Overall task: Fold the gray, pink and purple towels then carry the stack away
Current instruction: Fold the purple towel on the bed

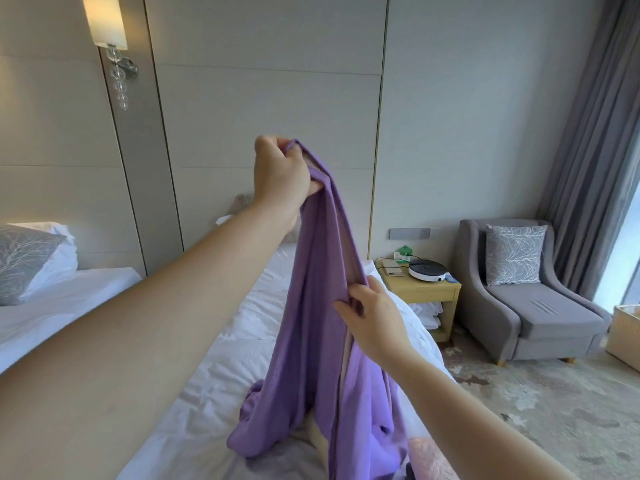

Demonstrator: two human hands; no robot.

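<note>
Hanging from the left hand [280,171], whose curled fingers grip its corner at 12 o'clock, the purple towel [322,306] trails onto the bed [221,375]. The right hand [374,317] pinches its edge at 3 o'clock. Best slide it down that hem to the next corner, then pull taut.

Gray armchair [540,317] beside wooden nightstand [420,292] — white bed [214,375], lit wall lamp [107,26].

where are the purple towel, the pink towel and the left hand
purple towel [311,306], head view, hanging middle of the cloth
pink towel [429,459], head view, its textured top face
left hand [280,174], head view, back of the hand
</note>
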